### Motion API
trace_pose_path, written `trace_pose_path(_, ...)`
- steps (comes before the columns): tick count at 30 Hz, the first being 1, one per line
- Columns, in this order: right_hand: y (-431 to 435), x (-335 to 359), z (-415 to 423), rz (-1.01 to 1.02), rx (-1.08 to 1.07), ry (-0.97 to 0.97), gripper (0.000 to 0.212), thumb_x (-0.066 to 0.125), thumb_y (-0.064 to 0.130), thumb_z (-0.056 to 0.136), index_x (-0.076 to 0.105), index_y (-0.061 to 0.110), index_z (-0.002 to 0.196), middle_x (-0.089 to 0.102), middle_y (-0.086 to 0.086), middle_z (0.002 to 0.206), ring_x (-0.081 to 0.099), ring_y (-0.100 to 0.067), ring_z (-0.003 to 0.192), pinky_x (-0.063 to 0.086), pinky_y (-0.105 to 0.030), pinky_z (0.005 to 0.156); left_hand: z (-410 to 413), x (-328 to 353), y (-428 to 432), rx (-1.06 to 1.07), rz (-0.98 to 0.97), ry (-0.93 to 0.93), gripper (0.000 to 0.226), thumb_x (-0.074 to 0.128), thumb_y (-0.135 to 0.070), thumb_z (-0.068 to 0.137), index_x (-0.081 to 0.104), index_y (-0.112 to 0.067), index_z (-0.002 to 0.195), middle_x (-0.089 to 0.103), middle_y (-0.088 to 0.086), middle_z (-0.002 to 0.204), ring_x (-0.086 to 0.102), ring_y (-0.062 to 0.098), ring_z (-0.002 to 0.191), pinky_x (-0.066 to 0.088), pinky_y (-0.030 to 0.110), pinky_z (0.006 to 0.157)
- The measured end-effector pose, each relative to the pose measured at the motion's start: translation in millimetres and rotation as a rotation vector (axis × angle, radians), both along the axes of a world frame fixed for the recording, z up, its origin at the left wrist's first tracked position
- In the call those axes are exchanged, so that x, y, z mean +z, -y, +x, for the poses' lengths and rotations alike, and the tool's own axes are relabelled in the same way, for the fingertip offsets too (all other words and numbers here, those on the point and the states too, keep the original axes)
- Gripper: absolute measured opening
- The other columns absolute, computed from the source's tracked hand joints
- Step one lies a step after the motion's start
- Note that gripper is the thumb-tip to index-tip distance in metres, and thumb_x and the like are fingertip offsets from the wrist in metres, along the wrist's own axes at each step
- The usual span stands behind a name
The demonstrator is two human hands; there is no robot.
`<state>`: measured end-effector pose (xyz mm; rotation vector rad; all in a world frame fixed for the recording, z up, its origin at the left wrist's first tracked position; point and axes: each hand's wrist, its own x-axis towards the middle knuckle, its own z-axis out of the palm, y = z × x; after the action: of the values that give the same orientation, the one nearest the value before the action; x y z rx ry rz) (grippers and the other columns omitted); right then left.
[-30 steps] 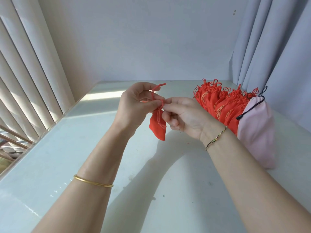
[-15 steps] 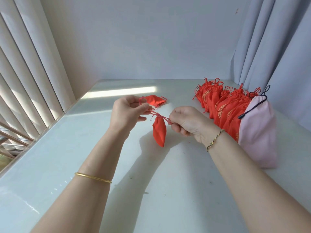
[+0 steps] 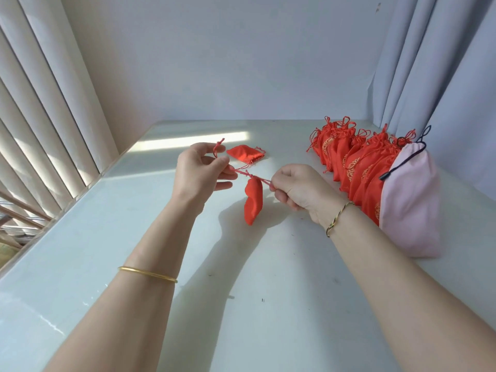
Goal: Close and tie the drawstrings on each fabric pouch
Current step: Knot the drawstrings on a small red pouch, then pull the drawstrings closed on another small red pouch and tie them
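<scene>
Small red pouch (image 3: 252,198) hangs by its drawstrings (image 3: 248,173) between both hands, above the middle of the counter (image 3: 112,237).

Head view: the left hand (image 3: 200,174) pinches one cord end, the right hand (image 3: 298,187) the other, fingers closed tight on the taut string; the pouch dangles below them. A second red pouch (image 3: 245,154) lies flat behind toward the far edge. A row of red pouches (image 3: 354,162) and a pink bag (image 3: 413,208) line the right edge; the left and near counter lie bare.
</scene>
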<state>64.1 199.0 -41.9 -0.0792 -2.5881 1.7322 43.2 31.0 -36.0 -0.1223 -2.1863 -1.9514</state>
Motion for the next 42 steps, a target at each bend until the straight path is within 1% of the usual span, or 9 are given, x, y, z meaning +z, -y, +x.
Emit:
trace_pose_path(4, -2.6, 4.6, 14.8, -0.133, 0.110, 0.087, 0.015, 0.051, 0.030, 0.093, 0.058, 0.016, 0.093, 0.062, -0.006, 0.085, 0.056, -0.018, 0.063, 0.045, -0.024, 0.053, 11.2, 16.6, -16.8, -0.078, 0.112, 0.053, 0.011, 0.050, 0.000, 0.091, 0.059, -0.008, 0.093, 0.064, 0.001, 0.055, 0.068, 0.015, 0.055, 0.060, 0.030, 0.061)
trace_pose_path(8, -1.2, -7.9, 38.6, -0.006, 0.097, -0.003, 0.053, 0.070, 0.034, 0.080, 0.044, 0.019, 0.124, 0.060, -0.002, 0.108, 0.058, -0.011, 0.088, 0.046, -0.026, 0.070, 32.7, 32.2, -36.4, -0.121, 0.187, 0.079, 0.009, 0.055, -0.002, 0.089, 0.061, -0.004, 0.082, 0.066, 0.010, 0.066, 0.069, 0.018, 0.057, 0.058, 0.025, 0.055)
trace_pose_path(13, -33.4, -4.1, 77.9, -0.063, -0.089, -0.225, 0.029, 0.065, -0.004, 0.077, 0.053, 0.017, 0.094, 0.065, -0.005, 0.085, 0.056, -0.004, 0.066, 0.039, -0.015, 0.059, 64.5, 47.2, -65.3, -0.268, 0.200, 0.118, 0.006, 0.056, -0.002, 0.089, 0.061, 0.001, 0.088, 0.068, 0.013, 0.074, 0.071, 0.022, 0.066, 0.059, 0.027, 0.061)
trace_pose_path(20, -124.6, 0.4, 145.7, -0.058, -0.176, -0.187, 0.021, 0.060, -0.010, 0.080, 0.062, 0.011, 0.077, 0.065, 0.002, 0.059, 0.056, -0.001, 0.048, 0.045, -0.015, 0.048, 96.2, 29.7, -113.4, -0.450, -0.113, 0.279, 0.011, 0.060, -0.016, 0.089, 0.059, -0.013, 0.100, 0.069, -0.002, 0.073, 0.065, 0.005, 0.055, 0.048, 0.016, 0.049)
trace_pose_path(27, -160.0, -15.0, 131.7, -0.025, -0.321, -0.239, 0.017, 0.064, -0.006, 0.078, 0.068, 0.010, 0.081, 0.061, 0.002, 0.065, 0.056, 0.000, 0.055, 0.046, -0.019, 0.060, 106.2, 15.7, -154.7, -0.577, -0.289, 0.458, 0.017, 0.054, -0.023, 0.094, 0.058, -0.007, 0.093, 0.068, 0.006, 0.075, 0.063, 0.008, 0.050, 0.050, 0.017, 0.046)
trace_pose_path(30, -161.2, -21.5, 119.6, 0.133, -0.400, -0.228, 0.016, 0.070, 0.006, 0.074, 0.064, 0.009, 0.089, 0.058, 0.004, 0.068, 0.058, -0.013, 0.068, 0.047, -0.029, 0.069, 99.8, 14.2, -155.6, -0.508, -0.358, 0.459, 0.019, 0.050, -0.024, 0.095, 0.057, -0.006, 0.093, 0.065, 0.006, 0.072, 0.059, 0.008, 0.046, 0.050, 0.015, 0.044)
trace_pose_path(34, -166.3, -29.5, 123.0, 0.365, -0.527, -0.131, 0.031, 0.069, 0.018, 0.072, 0.048, 0.014, 0.095, 0.060, -0.007, 0.098, 0.058, -0.028, 0.094, 0.047, -0.038, 0.081, 87.6, 11.5, -147.4, -0.430, -0.366, 0.438, 0.018, 0.048, -0.020, 0.095, 0.056, -0.008, 0.084, 0.061, 0.005, 0.070, 0.055, 0.012, 0.053, 0.050, 0.017, 0.043)
trace_pose_path(37, -165.8, -21.0, 129.2, 0.423, -0.573, -0.135, 0.034, 0.066, 0.018, 0.073, 0.041, 0.015, 0.096, 0.052, -0.009, 0.105, 0.054, -0.030, 0.097, 0.044, -0.036, 0.079, 80.0, 6.9, -143.7, -0.380, -0.346, 0.416, 0.014, 0.049, -0.014, 0.094, 0.056, -0.009, 0.083, 0.062, 0.005, 0.070, 0.056, 0.013, 0.054, 0.051, 0.018, 0.045)
trace_pose_path(42, -129.0, 5.9, 144.2, 0.514, -0.629, -0.476, 0.019, 0.057, 0.012, 0.079, 0.045, 0.014, 0.094, 0.049, -0.001, 0.098, 0.052, -0.024, 0.087, 0.040, -0.034, 0.068, 64.9, -2.4, -134.6, -0.241, -0.253, 0.333, 0.008, 0.046, -0.008, 0.092, 0.053, -0.008, 0.089, 0.061, 0.006, 0.073, 0.056, 0.013, 0.056, 0.051, 0.019, 0.045)
